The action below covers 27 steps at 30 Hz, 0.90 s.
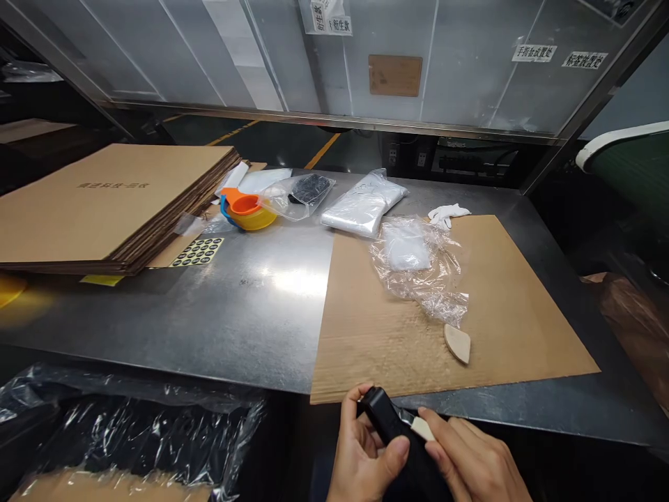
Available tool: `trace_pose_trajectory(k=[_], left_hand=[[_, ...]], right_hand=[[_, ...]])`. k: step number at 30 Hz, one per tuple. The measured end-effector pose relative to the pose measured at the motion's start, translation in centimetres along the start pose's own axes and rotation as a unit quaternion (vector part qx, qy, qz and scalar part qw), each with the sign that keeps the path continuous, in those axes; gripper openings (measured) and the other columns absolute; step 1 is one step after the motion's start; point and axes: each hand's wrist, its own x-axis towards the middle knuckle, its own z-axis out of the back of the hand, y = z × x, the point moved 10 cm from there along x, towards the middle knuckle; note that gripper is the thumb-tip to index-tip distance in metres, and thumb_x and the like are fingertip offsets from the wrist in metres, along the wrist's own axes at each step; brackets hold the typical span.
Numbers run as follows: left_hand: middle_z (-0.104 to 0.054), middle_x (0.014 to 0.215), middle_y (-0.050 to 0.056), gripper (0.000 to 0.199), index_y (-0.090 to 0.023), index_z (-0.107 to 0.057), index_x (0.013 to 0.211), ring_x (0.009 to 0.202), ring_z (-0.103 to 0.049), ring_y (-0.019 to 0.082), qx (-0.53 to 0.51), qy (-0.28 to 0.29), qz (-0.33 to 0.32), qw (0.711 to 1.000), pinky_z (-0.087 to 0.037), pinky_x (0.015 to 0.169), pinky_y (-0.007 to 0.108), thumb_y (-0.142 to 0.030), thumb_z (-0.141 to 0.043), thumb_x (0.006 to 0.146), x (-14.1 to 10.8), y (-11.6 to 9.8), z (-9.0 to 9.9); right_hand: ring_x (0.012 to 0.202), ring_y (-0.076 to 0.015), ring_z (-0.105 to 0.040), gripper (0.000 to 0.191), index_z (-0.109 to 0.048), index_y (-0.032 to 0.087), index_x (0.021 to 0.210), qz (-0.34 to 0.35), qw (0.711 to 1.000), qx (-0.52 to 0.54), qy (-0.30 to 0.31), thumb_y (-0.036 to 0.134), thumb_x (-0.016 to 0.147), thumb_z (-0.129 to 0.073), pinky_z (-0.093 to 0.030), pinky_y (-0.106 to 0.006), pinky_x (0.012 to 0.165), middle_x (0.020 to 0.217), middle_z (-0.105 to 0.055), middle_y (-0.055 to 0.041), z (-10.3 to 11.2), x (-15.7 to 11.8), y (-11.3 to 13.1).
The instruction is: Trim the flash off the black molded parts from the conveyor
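At the table's near edge my left hand [366, 453] is wrapped round a long black object [383, 413] with a blunt, rounded end; its lower part runs out of view. My right hand [467, 453] pinches a small cream-coloured piece [422, 428] against the side of that object. A shiny strip shows where the piece meets the black surface. Beyond my hands, a beige pointed pad [458, 344] lies on the flat cardboard sheet [366, 355]. Next to it is crumpled clear plastic [439, 300] with a white folded stack [406, 247] in it.
Stacked flat cardboard [104, 209] fills the left of the metal table [251, 321]. Tape rolls [254, 213], a bag with something black [309, 188], silvery-white plastic bags [360, 202], round stickers [198, 252] and a white glove [448, 215] lie along the back. A plastic-lined box [130, 425] stands front left.
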Motion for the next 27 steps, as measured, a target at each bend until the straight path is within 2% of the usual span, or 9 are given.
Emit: trace_pose_trajectory(k=[7,15,27], left_hand=[[-0.065,0.077,0.0,0.079,-0.024,-0.034,0.109,0.067,-0.062,0.014,-0.007,-0.007,-0.001,1.0,-0.047,0.061,0.024,-0.036,-0.085,0.05,-0.16,-0.21,-0.25],[-0.065,0.074,-0.002,0.078,-0.025,-0.034,0.107,0.066,-0.062,0.013,-0.016,-0.008,0.001,1.0,-0.047,0.061,0.022,-0.036,-0.085,0.049,-0.21,-0.3,-0.49],[-0.066,0.074,-0.001,0.078,-0.024,-0.034,0.107,0.068,-0.064,0.014,-0.023,-0.005,0.005,1.0,-0.047,0.063,0.023,-0.036,-0.085,0.05,-0.19,-0.24,-0.62]], right_hand=[[0.059,-0.0149,-0.063,0.035,-0.059,0.014,0.113,0.015,0.999,-0.03,0.003,0.029,0.096,-0.033,-0.051,-0.021,0.051,0.068,-0.064,-0.0044,-0.53,-0.08,0.14],[0.057,-0.0135,-0.062,0.036,-0.06,0.015,0.111,0.021,0.999,-0.047,-0.007,0.03,0.097,-0.031,-0.05,-0.019,0.052,0.066,-0.064,-0.0037,-0.3,0.04,0.36],[0.055,-0.0137,-0.061,0.034,-0.059,0.01,0.112,0.047,0.996,-0.067,-0.026,0.027,0.096,-0.033,-0.049,-0.021,0.05,0.064,-0.062,-0.0042,-0.27,-0.2,0.79]])
